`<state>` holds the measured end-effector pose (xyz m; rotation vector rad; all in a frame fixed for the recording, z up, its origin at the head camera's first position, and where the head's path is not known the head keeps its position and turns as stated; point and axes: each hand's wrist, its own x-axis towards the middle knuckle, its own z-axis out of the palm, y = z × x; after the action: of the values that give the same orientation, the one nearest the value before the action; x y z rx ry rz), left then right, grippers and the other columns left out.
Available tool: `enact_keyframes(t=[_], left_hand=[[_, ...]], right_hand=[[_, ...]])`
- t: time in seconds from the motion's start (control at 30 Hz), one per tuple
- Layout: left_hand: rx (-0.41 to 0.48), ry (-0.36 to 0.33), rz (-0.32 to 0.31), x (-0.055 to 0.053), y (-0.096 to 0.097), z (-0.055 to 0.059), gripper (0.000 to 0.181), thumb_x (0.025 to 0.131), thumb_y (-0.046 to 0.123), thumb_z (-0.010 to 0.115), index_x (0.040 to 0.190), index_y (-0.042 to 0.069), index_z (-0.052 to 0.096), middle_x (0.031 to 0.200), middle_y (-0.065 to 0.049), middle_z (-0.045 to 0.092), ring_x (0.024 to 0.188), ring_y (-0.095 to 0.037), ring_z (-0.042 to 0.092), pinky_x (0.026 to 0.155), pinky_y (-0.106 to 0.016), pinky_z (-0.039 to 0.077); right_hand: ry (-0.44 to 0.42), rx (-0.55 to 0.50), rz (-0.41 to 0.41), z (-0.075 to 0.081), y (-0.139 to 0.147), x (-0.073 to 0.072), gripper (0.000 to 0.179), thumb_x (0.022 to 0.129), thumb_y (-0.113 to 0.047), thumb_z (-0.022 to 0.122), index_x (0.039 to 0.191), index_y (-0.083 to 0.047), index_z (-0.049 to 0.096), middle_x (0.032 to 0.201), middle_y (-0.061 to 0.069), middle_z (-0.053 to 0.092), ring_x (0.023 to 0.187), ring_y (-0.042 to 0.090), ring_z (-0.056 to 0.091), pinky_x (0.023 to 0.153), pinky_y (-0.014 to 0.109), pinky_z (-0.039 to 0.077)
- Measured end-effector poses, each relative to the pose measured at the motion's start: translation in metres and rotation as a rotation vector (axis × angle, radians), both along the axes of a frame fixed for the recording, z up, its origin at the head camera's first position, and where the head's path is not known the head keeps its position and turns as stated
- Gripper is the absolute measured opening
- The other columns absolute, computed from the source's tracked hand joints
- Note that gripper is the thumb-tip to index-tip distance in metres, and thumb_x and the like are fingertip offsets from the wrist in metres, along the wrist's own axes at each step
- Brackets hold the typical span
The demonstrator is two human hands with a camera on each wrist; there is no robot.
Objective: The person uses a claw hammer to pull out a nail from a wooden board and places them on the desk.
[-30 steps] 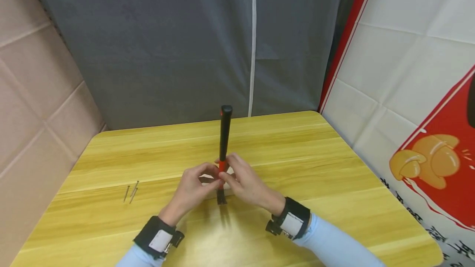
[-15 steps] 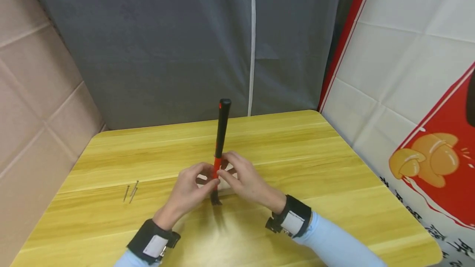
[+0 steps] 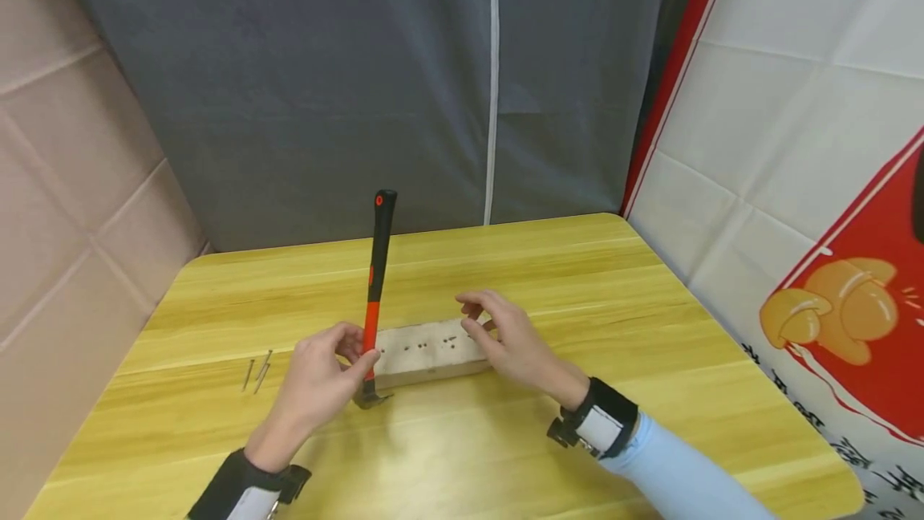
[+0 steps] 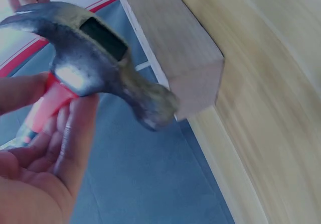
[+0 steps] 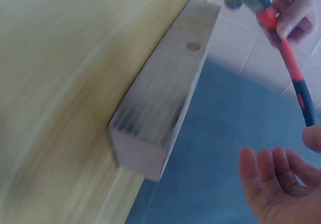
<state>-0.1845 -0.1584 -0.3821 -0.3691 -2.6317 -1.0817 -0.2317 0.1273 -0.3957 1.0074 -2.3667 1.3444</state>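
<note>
My left hand (image 3: pixel 315 375) pinches a claw hammer (image 3: pixel 381 251) by the red part of its handle, just above the head. The hammer stands nearly upright, black grip up and steel head (image 4: pixel 88 53) down. In the left wrist view, its face comes close to one end of a wooden block (image 4: pixel 170 38); whether they touch I cannot tell. On its upper side in the head view, the block (image 3: pixel 426 350) has several small dark holes. Near its right end is my right hand (image 3: pixel 516 343), fingers loosely bent and holding nothing. The right wrist view shows these relaxed fingers (image 5: pixel 266 169) beside the block.
Several loose nails (image 3: pixel 260 371) lie on the wood-grain table (image 3: pixel 577 303) to the left of my left hand. A grey curtain (image 3: pixel 325 103) hangs behind the table. White panels with a red print (image 3: pixel 852 343) stand on the right.
The hammer has moved left with my left hand, away from in front of the block. My right hand has let go of it and shifted right, uncovering the block's top.
</note>
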Motion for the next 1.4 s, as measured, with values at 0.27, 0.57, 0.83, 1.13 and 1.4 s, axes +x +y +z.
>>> enact_keyframes(t=[0.27,0.57,0.83,1.13,1.4], left_hand=[[-0.113,-0.152,0.147,0.006,-0.016,-0.002,0.019,0.087,0.014,0.081,0.093,0.002,0.068,0.075,-0.001,0.063,0.061,-0.012,0.059,0.052,-0.027,0.047],[-0.171,-0.254,0.189,0.006,-0.032,-0.018,0.016,0.085,0.008,0.078,0.086,-0.001,0.065,0.064,-0.001,0.058,0.050,-0.015,0.050,0.041,-0.027,0.037],[-0.229,-0.308,0.178,0.000,-0.036,-0.026,0.016,0.085,0.010,0.076,0.078,0.002,0.064,0.058,0.000,0.054,0.045,-0.012,0.045,0.039,-0.024,0.032],[-0.267,-0.366,0.149,-0.005,-0.034,-0.030,0.026,0.086,0.008,0.073,0.065,0.009,0.057,0.053,0.000,0.051,0.040,-0.010,0.044,0.038,-0.021,0.030],[-0.299,-0.379,0.147,-0.007,-0.032,-0.034,0.025,0.083,0.005,0.071,0.062,0.009,0.058,0.052,-0.002,0.054,0.039,-0.011,0.046,0.036,-0.022,0.034]], right_hand=[[0.003,0.064,-0.084,-0.007,0.023,-0.003,0.028,0.105,-0.009,0.059,0.132,-0.001,0.060,0.109,0.003,0.062,0.100,0.018,0.059,0.079,0.032,0.057],[0.012,0.104,-0.155,-0.010,0.039,-0.004,0.027,0.104,-0.009,0.061,0.131,-0.002,0.061,0.107,0.003,0.062,0.098,0.017,0.060,0.077,0.031,0.057],[0.005,0.127,-0.177,-0.010,0.043,-0.004,0.027,0.105,-0.011,0.060,0.131,-0.002,0.062,0.107,0.002,0.063,0.098,0.016,0.060,0.077,0.031,0.057],[-0.008,0.135,-0.191,-0.013,0.042,-0.001,0.028,0.104,-0.010,0.062,0.130,-0.001,0.062,0.106,0.002,0.062,0.096,0.015,0.059,0.076,0.032,0.057],[-0.011,0.149,-0.196,-0.015,0.042,-0.002,0.028,0.105,-0.013,0.061,0.131,-0.002,0.061,0.106,0.002,0.062,0.096,0.015,0.059,0.077,0.038,0.058]])
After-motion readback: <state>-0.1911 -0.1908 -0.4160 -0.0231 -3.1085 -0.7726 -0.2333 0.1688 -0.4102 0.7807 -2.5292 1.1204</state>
